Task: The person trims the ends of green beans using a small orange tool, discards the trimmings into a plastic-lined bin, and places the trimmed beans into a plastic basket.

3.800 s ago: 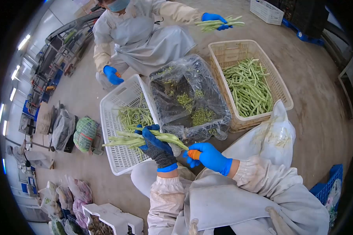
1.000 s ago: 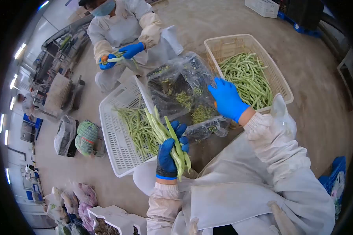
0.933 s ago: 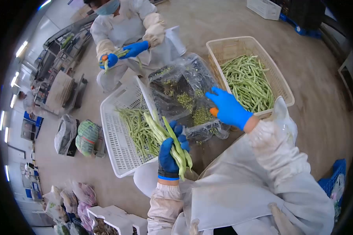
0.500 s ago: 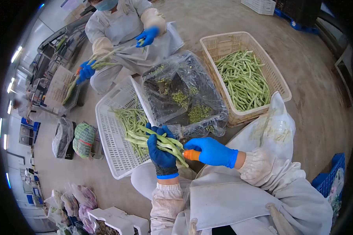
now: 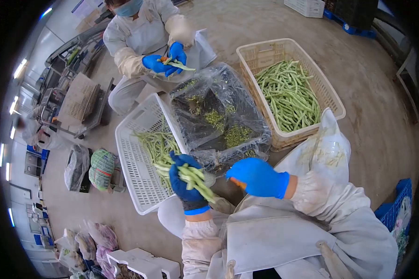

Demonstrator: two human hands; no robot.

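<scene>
My left hand (image 5: 183, 188), in a dark blue glove, is closed around a bunch of long green beans (image 5: 196, 180) above the edge of a white crate (image 5: 131, 188). To its right, and apart from the bunch, my right hand (image 5: 260, 179) in a bright blue glove grips an orange-handled tool (image 5: 238, 182); its working end is blurred and mostly hidden. More green beans (image 5: 154, 145) lie inside the white crate. Just beyond my hands sits a plastic-lined tub (image 5: 198, 139) with small green trimmings (image 5: 238, 135) in it.
A beige crate (image 5: 333, 103) at the right holds a heap of green beans (image 5: 289, 95). Across from me sits a co-worker (image 5: 142, 35), blue-gloved hands together around a few beans. A blue crate (image 5: 390, 209) stands at far right, and bags of produce (image 5: 100, 235) lie lower left.
My right hand has moved slightly right and up, away from the beans. The bunch in my left hand has tilted and blurs with motion. The co-worker's hands have come together.
</scene>
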